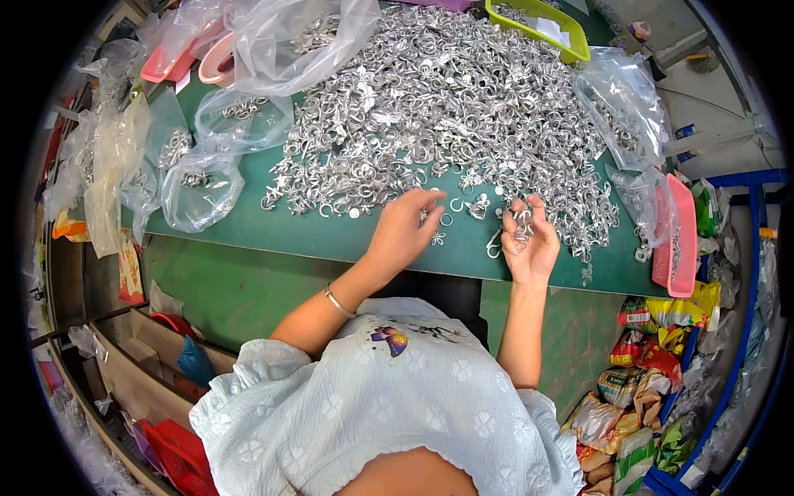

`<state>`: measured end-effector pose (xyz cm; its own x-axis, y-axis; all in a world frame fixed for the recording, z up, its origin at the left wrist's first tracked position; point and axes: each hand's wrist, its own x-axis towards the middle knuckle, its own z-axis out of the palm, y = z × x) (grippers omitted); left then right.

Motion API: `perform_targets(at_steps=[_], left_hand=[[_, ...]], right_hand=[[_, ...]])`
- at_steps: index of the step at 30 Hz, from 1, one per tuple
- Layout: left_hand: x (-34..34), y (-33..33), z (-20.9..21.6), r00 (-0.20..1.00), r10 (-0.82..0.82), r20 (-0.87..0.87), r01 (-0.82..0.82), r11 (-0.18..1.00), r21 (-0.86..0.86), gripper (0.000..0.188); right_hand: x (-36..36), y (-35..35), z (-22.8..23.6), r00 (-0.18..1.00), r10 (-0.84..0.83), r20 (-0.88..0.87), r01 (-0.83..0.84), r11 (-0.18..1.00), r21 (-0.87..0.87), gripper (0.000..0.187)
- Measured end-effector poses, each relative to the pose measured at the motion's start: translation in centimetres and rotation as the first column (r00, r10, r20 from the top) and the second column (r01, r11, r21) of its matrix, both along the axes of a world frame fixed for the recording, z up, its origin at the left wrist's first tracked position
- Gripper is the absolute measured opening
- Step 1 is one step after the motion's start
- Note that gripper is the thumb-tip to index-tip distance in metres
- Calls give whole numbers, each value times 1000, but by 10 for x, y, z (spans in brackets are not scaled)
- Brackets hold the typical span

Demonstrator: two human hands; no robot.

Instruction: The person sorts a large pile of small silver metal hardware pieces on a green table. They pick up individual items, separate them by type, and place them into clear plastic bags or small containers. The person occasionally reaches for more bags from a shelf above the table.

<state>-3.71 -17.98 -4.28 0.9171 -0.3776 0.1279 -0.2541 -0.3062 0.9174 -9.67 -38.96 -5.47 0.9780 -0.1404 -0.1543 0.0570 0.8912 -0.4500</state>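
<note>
A large heap of small silver metal rings and ornaments (430,99) covers the middle and far part of the green table (331,244). My left hand (401,233) hovers at the heap's near edge, thumb and forefinger apart with nothing visible between them. Close to its fingertips lie a plain ring (447,220) and a flower-shaped piece (437,238). To the right, my right hand (533,248) is turned palm up. Its fingers curl around several silver rings (523,226). Beside it, a curved silver piece (494,248) rests on the table.
Clear plastic bags (203,188) with metal pieces lie at the left, another bag (620,99) at the right. A yellow-green basket (579,51) stands at the back, a pink basket (681,240) at the right edge. Blue shelving (748,331) and colourful packets (620,388) stand right of the table.
</note>
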Motion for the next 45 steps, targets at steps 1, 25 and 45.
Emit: perform_targets(at_steps=[1,25,45], left_hand=[[-6,3,0,998,-36,-50,35,999,-20,21],[-37,19,-5,997,-66,-27,70,983,171,19],[-25,44,-15,973,195,126,-215,961,172,21]], right_hand=[[0,0,2,1000,-2,7,2,1000,-7,18],[8,13,-8,972,-206,113,29,-372,-928,37],[32,52,16,965,-256,-56,-218,-662,-717,11]])
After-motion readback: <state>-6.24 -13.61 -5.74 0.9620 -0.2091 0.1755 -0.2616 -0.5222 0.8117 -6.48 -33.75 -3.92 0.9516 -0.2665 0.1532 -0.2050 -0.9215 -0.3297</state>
